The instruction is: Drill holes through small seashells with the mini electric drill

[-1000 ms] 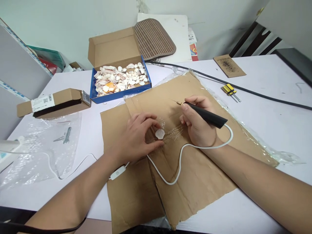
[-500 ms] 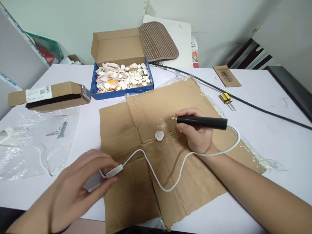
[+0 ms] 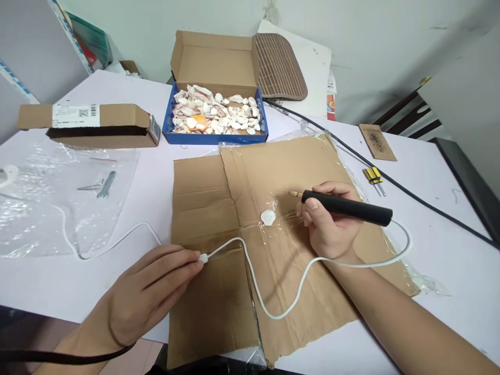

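A black pen-shaped tool [image 3: 347,207] with a brass tip lies in the grip of my right hand [image 3: 332,221], its tip pointing left above the cardboard sheet [image 3: 289,172]. My left hand [image 3: 156,281] is closed on the white cord switch [image 3: 203,258], mostly hidden under the fingers, at the cardboard's left part. The white cord [image 3: 273,316] loops between the two hands and joins the tool's back end. A small white scallop shell [image 3: 267,217] rests on the cardboard, left of and below the tool tip, with neither hand touching it.
An open blue box [image 3: 214,139] of shells stands at the back. Left are a long cardboard carton [image 3: 117,126] and a plastic bag [image 3: 42,208] with a small wrench [image 3: 106,185]. Yellow-black clippers [image 3: 374,176], a black cable [image 3: 422,197] and a marked board [image 3: 377,141] lie right.
The view has shifted. My left hand has turned over the switch, its fingers now covering most of it. My right hand and the tool have tilted, the back end lower.
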Demonstrator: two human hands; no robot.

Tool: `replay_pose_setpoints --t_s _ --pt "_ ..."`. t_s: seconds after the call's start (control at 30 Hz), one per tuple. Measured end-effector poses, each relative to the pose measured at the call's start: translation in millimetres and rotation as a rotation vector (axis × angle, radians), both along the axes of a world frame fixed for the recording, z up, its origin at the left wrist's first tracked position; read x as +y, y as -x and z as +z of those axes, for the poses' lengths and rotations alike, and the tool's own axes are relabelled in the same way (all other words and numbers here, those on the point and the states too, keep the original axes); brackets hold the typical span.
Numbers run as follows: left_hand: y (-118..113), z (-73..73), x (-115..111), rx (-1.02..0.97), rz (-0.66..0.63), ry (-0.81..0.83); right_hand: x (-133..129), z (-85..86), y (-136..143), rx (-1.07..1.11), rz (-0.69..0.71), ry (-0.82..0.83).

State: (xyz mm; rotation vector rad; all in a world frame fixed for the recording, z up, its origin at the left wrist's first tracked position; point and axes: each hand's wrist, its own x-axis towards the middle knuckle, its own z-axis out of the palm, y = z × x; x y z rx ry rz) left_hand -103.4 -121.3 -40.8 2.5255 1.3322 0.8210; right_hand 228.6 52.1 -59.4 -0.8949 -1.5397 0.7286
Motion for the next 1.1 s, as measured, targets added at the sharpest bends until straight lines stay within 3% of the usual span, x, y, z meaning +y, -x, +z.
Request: replay_pose_setpoints --t_s 0.37,0.67,0.77,0.93,1.03,1.1 --pt "-7.8 17.1 12.9 -0.112 0.052 -0.006 1.7 5.8 2.1 0.113 0.069 0.054" --pt "-6.0 10.3 9.2 -0.049 0.071 -0.088 -1.6 13.9 5.9 0.059 0.032 0.096" --pt "-3.4 14.5 14.0 -0.067 0.062 -0.051 -2.3 12.2 5.2 0.038 -0.012 0.105" --pt "-24.3 42.3 62.9 -0.058 0.119 0.002 -3.2 8.4 6.6 -0.039 -0.06 -0.036" --pt "-59.0 53.4 101.9 0.01 0.17 0.2 -2.0 4.8 6.6 0.047 -0.076 -0.085" --pt "-83.4 53.1 121.1 0.061 0.151 0.352 -1.9 5.0 4.6 0.048 -0.115 -0.127"
